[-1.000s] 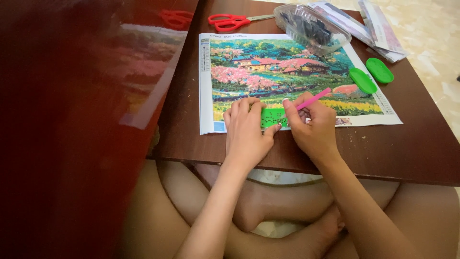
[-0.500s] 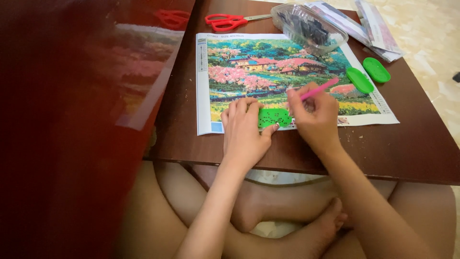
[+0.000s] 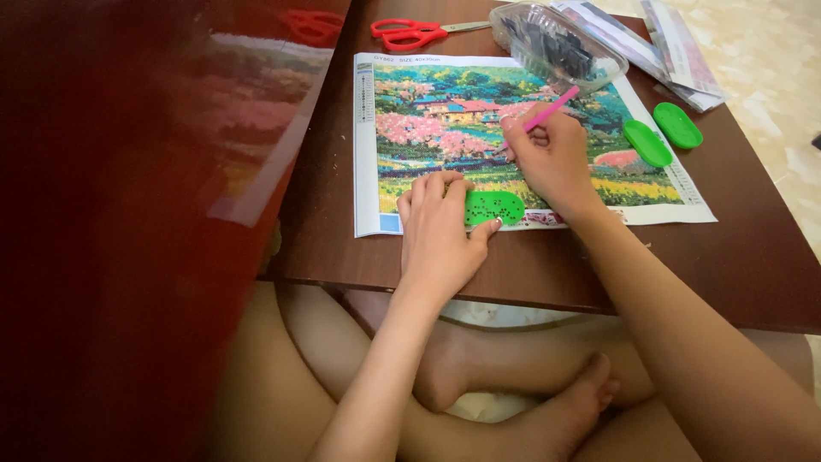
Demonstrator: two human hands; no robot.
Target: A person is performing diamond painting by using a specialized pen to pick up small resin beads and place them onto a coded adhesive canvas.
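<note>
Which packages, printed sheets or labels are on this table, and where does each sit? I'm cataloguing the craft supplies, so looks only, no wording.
Clear plastic container: far edge, overlapping the canvas's top right corner; rounded rectangle holding dark little packets.
Flat packets: far right corner, beside the container; clear sleeves with pale printed inserts.
Printed canvas: table centre, rectangular, white border, colourful village-and-blossom scene.
Symbol chart strip: the canvas's left margin; narrow column of small coloured squares.

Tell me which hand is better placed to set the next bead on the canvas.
Probably the right hand: it grips the pink pen with its tip down on the canvas. The left hand rests flat beside the green tray.
</note>
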